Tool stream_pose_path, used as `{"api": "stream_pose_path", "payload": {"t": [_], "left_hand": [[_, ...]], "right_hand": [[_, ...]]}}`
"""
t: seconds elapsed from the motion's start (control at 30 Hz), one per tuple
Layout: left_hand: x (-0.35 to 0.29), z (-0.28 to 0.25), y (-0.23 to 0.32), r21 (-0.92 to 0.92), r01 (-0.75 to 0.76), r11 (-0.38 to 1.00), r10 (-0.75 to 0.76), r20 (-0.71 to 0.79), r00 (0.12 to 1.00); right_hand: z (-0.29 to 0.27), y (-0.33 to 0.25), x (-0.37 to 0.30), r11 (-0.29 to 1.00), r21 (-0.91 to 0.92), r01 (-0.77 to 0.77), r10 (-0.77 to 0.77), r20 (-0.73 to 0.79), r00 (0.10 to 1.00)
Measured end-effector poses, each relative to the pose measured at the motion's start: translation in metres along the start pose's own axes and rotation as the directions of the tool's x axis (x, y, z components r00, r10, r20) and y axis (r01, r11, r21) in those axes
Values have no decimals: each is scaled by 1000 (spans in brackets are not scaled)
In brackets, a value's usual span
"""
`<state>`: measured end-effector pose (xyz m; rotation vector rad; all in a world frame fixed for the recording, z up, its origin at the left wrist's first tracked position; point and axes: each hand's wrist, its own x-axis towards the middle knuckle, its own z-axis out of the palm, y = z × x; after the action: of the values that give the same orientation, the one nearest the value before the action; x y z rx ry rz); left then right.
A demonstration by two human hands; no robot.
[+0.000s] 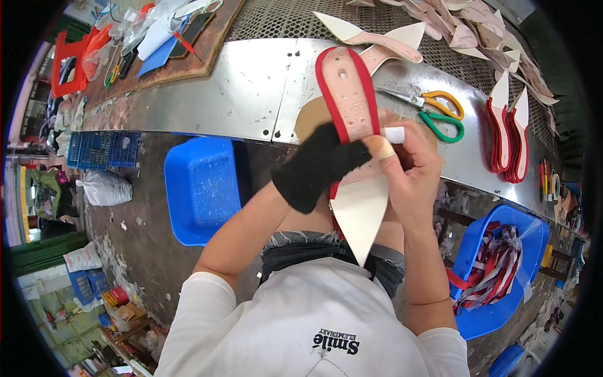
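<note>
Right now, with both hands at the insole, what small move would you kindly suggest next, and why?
Perhaps the right hand could press the red edging a little further along: its thumb and finger are at the edge of the insole, while the gloved left hand grips the other side.

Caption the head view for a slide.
Black-gloved left hand and ungloved right hand hold a red-edged insole; scissors lie on the metal worktable.
</note>
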<state>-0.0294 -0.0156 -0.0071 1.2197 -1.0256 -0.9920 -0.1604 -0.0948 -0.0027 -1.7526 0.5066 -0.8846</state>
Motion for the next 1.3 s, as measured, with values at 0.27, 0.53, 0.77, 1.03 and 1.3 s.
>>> {"api": "stream_pose_path", "payload": {"t": [0.27, 0.53, 0.77, 1.03, 1.3], "left_hand": [[-17, -3, -12, -484, 124, 866, -182, -74, 981], [-16, -1, -8, -556, 117, 823, -268, -197, 943], [-24, 4, -15, -255, 20, 967, -110, -344, 933], [-47, -13, -12, -711, 175, 681, -409, -171, 896], [-52, 0, -19, -903, -33, 428, -417, -230, 879]], "right_hand": [[-25, -5, -3, 955, 206, -212, 149, 283, 947], [-11, 13, -18, 862, 304, -404, 375, 152, 914], [-18, 21, -21, 883, 290, -370, 307, 240, 921], [-111, 83, 58, 426, -893, 146, -176, 76, 981], [-127, 86, 59, 470, -851, 235, 1, 267, 964]]}}
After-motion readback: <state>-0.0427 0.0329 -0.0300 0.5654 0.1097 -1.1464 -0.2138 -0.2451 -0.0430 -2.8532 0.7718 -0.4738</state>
